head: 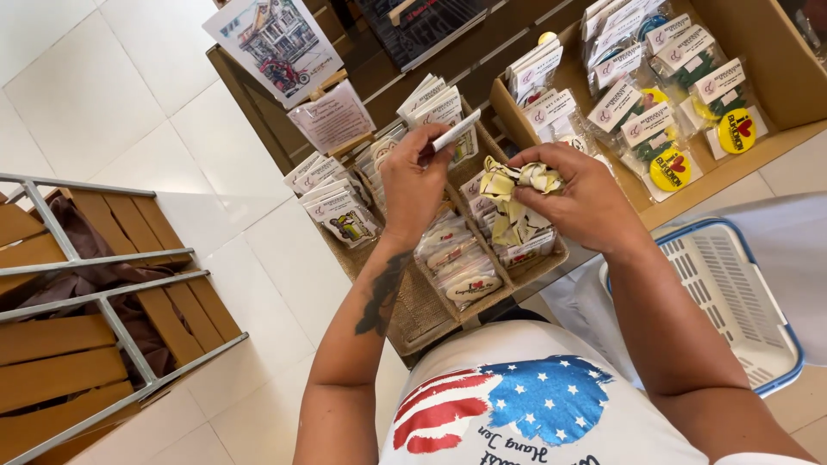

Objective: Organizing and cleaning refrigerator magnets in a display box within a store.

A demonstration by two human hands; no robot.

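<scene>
Gripping a crumpled bundle of pale yellow paper strips (515, 194), the right hand (579, 200) is closing its fingers around it above a woven straw tray (413, 314) of wrapped souvenirs (clear packets). The left hand (415, 179) is pinching a small white card (456, 131) just beside. A white plastic basket (732, 293) is sitting right.

light: bright, even daylight | shadows: soft, under the hands; dark between the shelf slats | glare: mild on plastic sleeves | focus: sharp; edges bowed by wide lens
</scene>
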